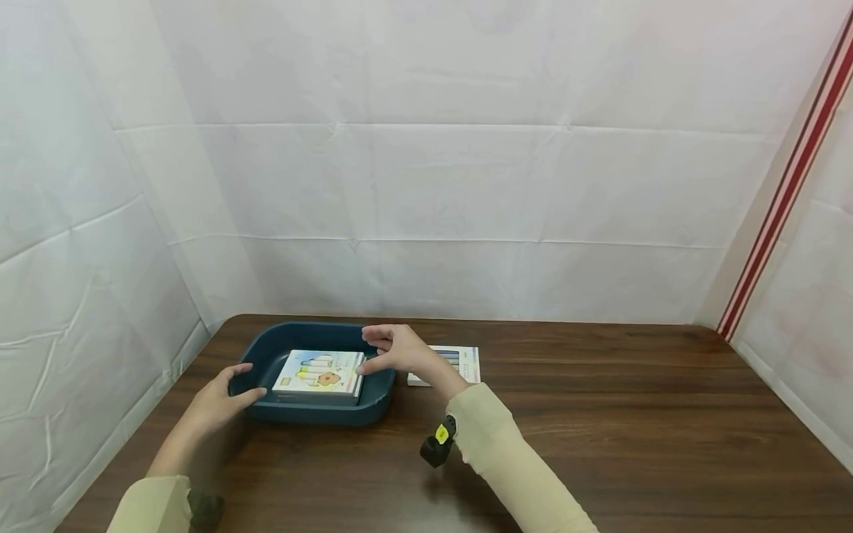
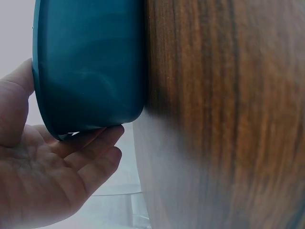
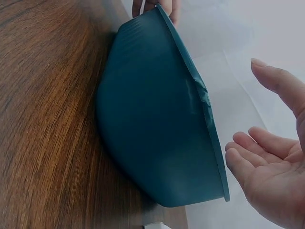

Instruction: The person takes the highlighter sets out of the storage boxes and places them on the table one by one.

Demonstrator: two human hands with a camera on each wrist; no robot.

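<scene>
second box [image 1: 460, 359]: half covered by right hand [image 1: 398, 350], print too small to read
box in tray [image 1: 320, 372]: unseen from both wrist views
left hand [image 2: 45, 162]: cut off by wrist picture's edge
wrist device [image 1: 437, 440]: too small to identify

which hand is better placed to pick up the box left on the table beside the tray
Probably the right hand: it hovers open over the tray's right rim, and the box lies just behind it on the table. The left hand rests on the tray's far-left wall.
</scene>
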